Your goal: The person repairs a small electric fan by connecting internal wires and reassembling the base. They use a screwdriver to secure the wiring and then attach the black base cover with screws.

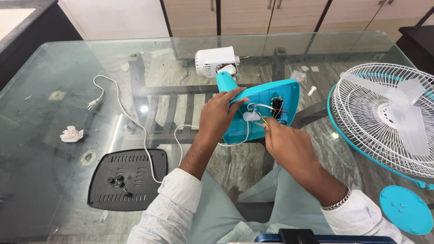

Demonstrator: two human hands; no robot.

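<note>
A turquoise fan base (264, 108) stands tipped on its edge on the glass table (58, 68), its open underside with wires facing me. A white motor housing (213, 61) sits on the neck behind it. My left hand (220, 115) grips the base's left rim. My right hand (287, 142) holds a thin screwdriver (263, 120) whose tip points into the wiring. A white power cord (118, 101) runs from the base to a plug at the left.
A black vented base cover (126, 178) lies at the front left. A white fan guard with clear blades (389, 117) rests at the right, with a turquoise round cap (405, 210) holding small screws below it. A crumpled tissue (71, 134) lies left.
</note>
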